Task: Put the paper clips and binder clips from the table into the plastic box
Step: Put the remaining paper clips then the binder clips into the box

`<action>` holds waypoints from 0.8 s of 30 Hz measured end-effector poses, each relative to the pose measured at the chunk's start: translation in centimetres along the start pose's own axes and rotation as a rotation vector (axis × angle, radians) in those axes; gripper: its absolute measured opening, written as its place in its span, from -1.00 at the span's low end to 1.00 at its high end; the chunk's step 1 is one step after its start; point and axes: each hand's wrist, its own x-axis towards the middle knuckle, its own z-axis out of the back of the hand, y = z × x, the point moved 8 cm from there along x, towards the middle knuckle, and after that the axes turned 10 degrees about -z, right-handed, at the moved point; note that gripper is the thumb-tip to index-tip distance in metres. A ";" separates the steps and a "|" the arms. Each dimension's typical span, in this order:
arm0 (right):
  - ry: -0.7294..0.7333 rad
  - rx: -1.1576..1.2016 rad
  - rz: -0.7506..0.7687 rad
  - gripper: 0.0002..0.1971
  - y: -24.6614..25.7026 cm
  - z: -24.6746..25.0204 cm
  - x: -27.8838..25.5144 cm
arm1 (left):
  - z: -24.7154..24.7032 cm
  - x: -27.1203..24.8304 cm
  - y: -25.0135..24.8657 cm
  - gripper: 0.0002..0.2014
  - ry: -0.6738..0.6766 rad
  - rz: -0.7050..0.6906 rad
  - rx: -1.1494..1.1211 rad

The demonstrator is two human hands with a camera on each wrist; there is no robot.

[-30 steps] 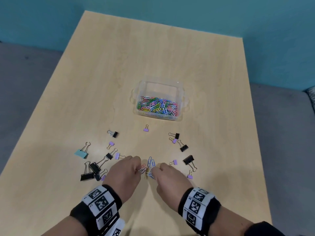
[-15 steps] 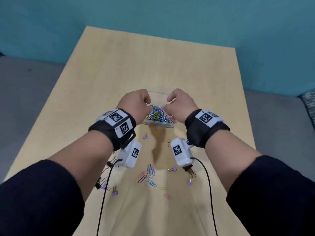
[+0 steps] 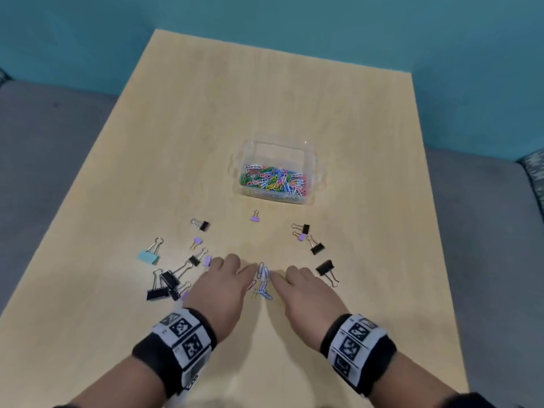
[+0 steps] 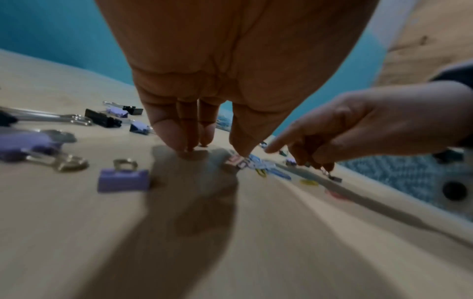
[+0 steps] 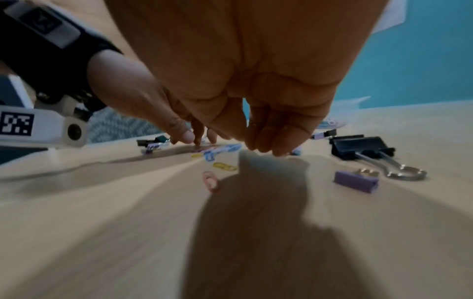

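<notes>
The clear plastic box (image 3: 314, 160) stands mid-table, holding several coloured paper clips. A small heap of loose paper clips (image 3: 263, 282) lies near me, mostly blue, also seen in the left wrist view (image 4: 258, 165) and the right wrist view (image 5: 220, 150). My left hand (image 3: 245, 272) stands left of the heap, fingertips (image 4: 179, 141) down on the wood, thumb at a pink clip. My right hand (image 3: 282, 278) is right of the heap, index finger pointing at it (image 4: 271, 148). Neither hand holds anything. Binder clips lie scattered around: light blue (image 3: 148, 257), black (image 3: 325, 267), purple (image 3: 255, 218).
A cluster of black binder clips (image 3: 164, 285) lies left of my left hand. A purple binder clip (image 5: 355, 181) and a large black one (image 5: 358, 147) lie right of my right hand. Yellow (image 5: 224, 166) and pink (image 5: 211, 182) paper clips lie nearer me. The wooden table (image 3: 294, 98) extends beyond the box.
A second ago both hands pinched clips at the heap, then they were over the box. Now they are back down at the heap, holding nothing.
</notes>
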 end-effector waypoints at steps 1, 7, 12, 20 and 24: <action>-0.020 -0.033 0.000 -0.25 0.3 -0.2 0.2 | -0.1 -0.2 -0.3 -0.35 -0.009 -0.014 0.043; -0.051 -0.133 -0.001 -0.26 0.2 -1.1 -1.1 | 0.2 -1.8 -1.5 -0.46 0.007 -0.056 0.149; -0.047 0.138 -0.118 -0.53 -2.6 -2.1 -3.8 | -0.2 -3.7 -0.1 -0.66 -0.005 0.149 -0.281; -0.023 0.268 -0.150 -0.50 -2.4 -3.1 -3.7 | -1.4 -2.0 -1.0 -0.65 0.022 0.147 -0.241; -0.048 0.225 -0.123 -0.65 -1.9 -2.9 -1.4 | -1.3 -0.3 -1.4 -0.64 -0.019 0.123 -0.197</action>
